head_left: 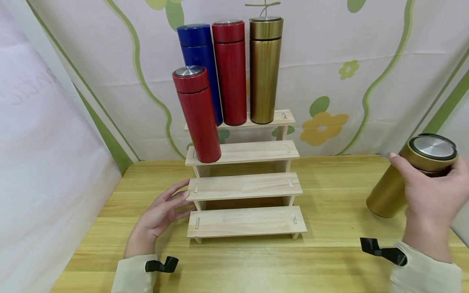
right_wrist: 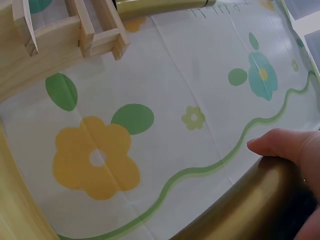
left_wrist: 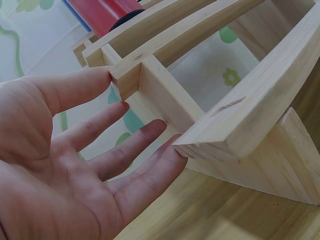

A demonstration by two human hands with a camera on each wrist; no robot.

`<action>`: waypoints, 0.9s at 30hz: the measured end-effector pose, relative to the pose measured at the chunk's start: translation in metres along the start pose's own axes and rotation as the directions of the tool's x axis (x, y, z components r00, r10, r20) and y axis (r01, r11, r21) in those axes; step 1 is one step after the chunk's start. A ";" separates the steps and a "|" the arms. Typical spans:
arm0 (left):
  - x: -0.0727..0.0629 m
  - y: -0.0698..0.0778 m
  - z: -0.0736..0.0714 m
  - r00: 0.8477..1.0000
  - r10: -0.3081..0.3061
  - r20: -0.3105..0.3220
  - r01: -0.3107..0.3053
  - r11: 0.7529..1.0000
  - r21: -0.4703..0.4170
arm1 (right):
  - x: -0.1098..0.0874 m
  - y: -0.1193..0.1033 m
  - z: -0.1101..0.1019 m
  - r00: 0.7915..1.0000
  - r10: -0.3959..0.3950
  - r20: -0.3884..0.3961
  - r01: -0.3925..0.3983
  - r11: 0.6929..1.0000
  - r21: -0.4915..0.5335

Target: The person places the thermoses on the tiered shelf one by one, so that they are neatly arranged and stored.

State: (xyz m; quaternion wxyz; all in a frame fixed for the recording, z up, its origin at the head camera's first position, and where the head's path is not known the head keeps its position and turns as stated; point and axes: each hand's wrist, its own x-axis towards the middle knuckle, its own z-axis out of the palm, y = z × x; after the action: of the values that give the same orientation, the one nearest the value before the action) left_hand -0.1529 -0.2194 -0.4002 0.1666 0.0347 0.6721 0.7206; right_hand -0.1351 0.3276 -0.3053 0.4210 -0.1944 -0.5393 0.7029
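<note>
At the right, my right hand (head_left: 436, 191) grips a gold vacuum flask (head_left: 388, 193) near its silver-topped lid, and the flask leans. The thumb (right_wrist: 280, 142) lies along the flask in the right wrist view. My left hand (head_left: 157, 219) is at the left end of a stepped wooden rack (head_left: 245, 187). Its thumb and fingertips are right at the ends of the boards, the fingers loosely extended. On the rack's top step stand a blue flask (head_left: 205, 61), a red flask (head_left: 230, 77) and another gold flask (head_left: 264, 77). A second red flask (head_left: 198, 118) stands one step lower, at the left.
The rack rests on a wood-grain table (head_left: 337, 228). Behind the table hangs a pale cloth (head_left: 322, 44) with printed flowers and green vines. White cloth (head_left: 47, 154) also hangs on the left. A black strap (head_left: 384, 252) sticks out from the right cuff.
</note>
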 end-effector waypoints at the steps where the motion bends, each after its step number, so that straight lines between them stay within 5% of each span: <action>1: 0.000 0.000 0.000 1.000 -0.001 -0.001 0.001 1.000 0.000 | -0.001 0.001 0.001 1.000 -0.017 0.009 0.017 1.000 0.009; 7: 0.000 0.000 0.000 1.000 -0.002 -0.004 0.002 1.000 0.003 | -0.006 0.003 0.008 0.998 -0.041 0.054 0.039 0.999 0.035; 16: 0.000 0.000 0.001 1.000 -0.016 -0.013 0.016 1.000 0.000 | -0.015 0.006 0.015 0.993 -0.043 0.107 0.053 0.994 -0.099; 27: 0.000 0.000 0.001 1.000 -0.014 -0.011 0.014 1.000 0.003 | -0.024 0.009 0.022 0.984 -0.009 0.178 0.032 0.991 -0.127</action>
State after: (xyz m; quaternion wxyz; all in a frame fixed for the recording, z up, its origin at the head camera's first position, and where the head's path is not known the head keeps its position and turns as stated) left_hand -0.1529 -0.2187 -0.4001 0.1678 0.0264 0.6743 0.7186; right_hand -0.1414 0.2948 -0.3102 0.3651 -0.1523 -0.6210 0.6766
